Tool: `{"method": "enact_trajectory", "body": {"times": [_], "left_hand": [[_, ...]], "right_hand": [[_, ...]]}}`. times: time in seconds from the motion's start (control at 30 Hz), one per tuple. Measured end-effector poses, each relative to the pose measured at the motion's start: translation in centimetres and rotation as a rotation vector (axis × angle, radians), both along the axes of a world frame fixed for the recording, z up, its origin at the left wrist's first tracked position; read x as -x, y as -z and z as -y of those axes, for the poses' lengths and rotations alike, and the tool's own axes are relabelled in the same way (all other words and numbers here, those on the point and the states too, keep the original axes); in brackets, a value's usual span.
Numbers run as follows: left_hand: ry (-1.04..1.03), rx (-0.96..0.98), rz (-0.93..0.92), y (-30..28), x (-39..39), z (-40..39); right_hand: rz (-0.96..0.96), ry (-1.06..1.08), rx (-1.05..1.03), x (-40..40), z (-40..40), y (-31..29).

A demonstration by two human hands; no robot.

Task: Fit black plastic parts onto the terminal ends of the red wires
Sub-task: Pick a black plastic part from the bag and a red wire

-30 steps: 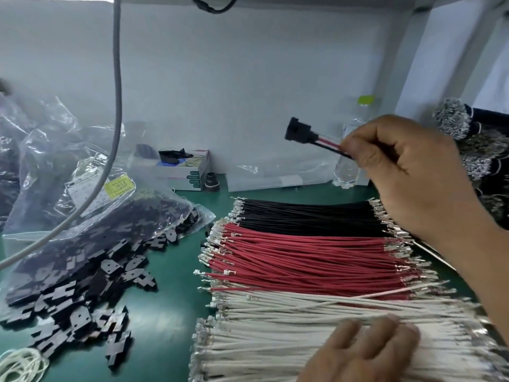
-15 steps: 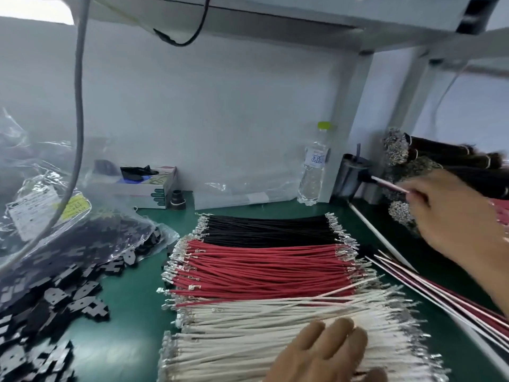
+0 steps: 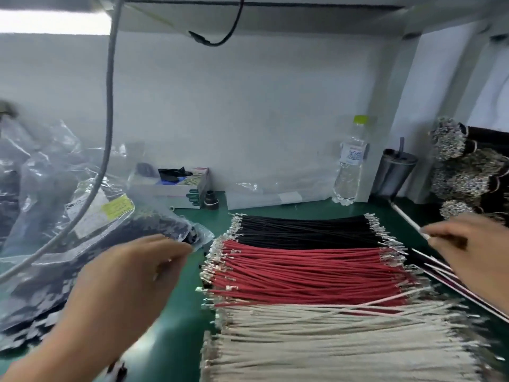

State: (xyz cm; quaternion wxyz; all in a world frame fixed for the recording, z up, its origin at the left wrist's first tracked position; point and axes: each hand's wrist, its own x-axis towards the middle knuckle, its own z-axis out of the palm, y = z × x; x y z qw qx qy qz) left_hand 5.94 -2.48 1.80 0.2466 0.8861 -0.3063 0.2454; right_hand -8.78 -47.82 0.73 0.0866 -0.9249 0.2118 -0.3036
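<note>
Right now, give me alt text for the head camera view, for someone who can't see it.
A person's left hand reaches toward a plastic bag of black plastic parts while the right hand holds thin wires at the right. Between them, on a green mat, lie rows of black wires, red wires and white wires.

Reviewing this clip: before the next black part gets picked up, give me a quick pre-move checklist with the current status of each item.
1. Left hand free to pick: ok, nothing visible in it, though blurred.
2. Left hand near bag of black parts: ok, reaching toward its mouth.
3. Right hand done with finished wires: not ok, pinching a thin white piece at the right pile.
4. Red wires reachable: ok, laid flat between black and white rows.
5. Red terminals undamaged: cannot tell, too small.
</note>
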Motion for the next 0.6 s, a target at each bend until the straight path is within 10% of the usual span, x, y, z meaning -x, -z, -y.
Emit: {"method": "enact_trajectory", "body": {"times": [0.23, 0.6], "left_hand": [[-0.277, -0.293, -0.123, 2.1, -6.9, 0.0], [-0.24, -0.509, -0.028, 5.0, -7.7, 0.4]], "right_hand": [[-0.105, -0.494, -0.044, -9.9, -13.8, -3.7], [-0.356, -0.47, -0.034, -18.4, -17.1, 0.1]]}}
